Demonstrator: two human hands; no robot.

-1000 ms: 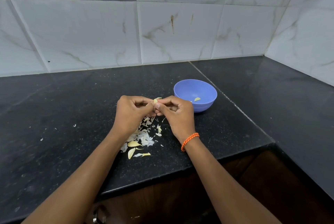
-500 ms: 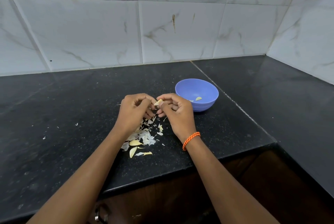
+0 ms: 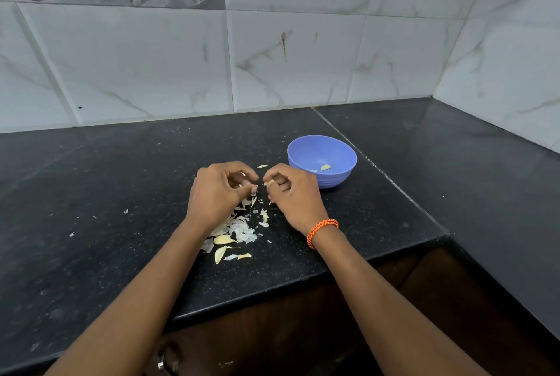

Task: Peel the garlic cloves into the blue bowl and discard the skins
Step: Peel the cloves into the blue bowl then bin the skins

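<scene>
The black speckled stone tabletop [image 3: 121, 193] is hard, smooth and glossy, so a clove dropped on it would likely skid off toward the front edge. The blue bowl [image 3: 333, 181] is round, ribbed on the outside and looks like light plastic. A knock from the right hand [image 3: 292, 193], which is just in front of and left of it, could tip it or slide it, spilling the peeled clove [image 3: 325, 167] inside. The left hand [image 3: 216, 190], further left of the bowl, has its fingers curled, though I cannot tell whether they hold anything. The right hand's grip pinches the garlic clove [image 3: 269, 183] between thumb and fingertips. It is small, pale and probably slick, so it could pop free. The papery, curled skins [image 3: 233, 234] lie well in front of the bowl, light enough to scatter or stick to fingers and end up in it.
</scene>
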